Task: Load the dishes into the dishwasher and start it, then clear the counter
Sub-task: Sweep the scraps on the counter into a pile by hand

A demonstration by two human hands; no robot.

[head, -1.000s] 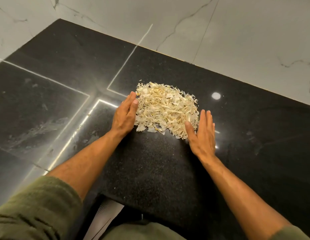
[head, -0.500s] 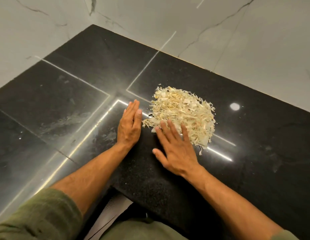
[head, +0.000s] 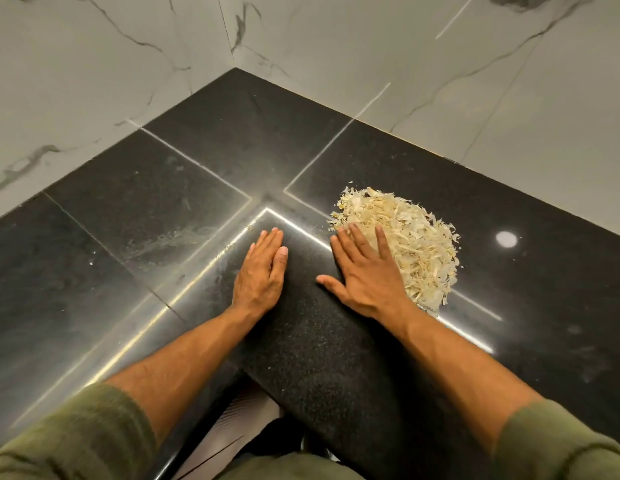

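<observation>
Both hands have slid left since a moment ago, leaving the left hand [head: 261, 271] clear of the heap of pale, papery cream-coloured peelings [head: 402, 244]. That heap (thin, curled flakes and shreds, loosely mounded) lies on the polished black speckled stone counter [head: 336, 358] near the white marble-veined wall [head: 440, 64]. Left fingers lie straight and together, flat on stone. Right hand [head: 365, 275] rests spread, fingers apart, fingertips touching the heap's near-left edge.

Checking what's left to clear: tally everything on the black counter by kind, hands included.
Piles of pale peel scraps: 1
Hands: 2, left hand flat on the counter, right hand flat against the pile's near edge
Total: 3
</observation>
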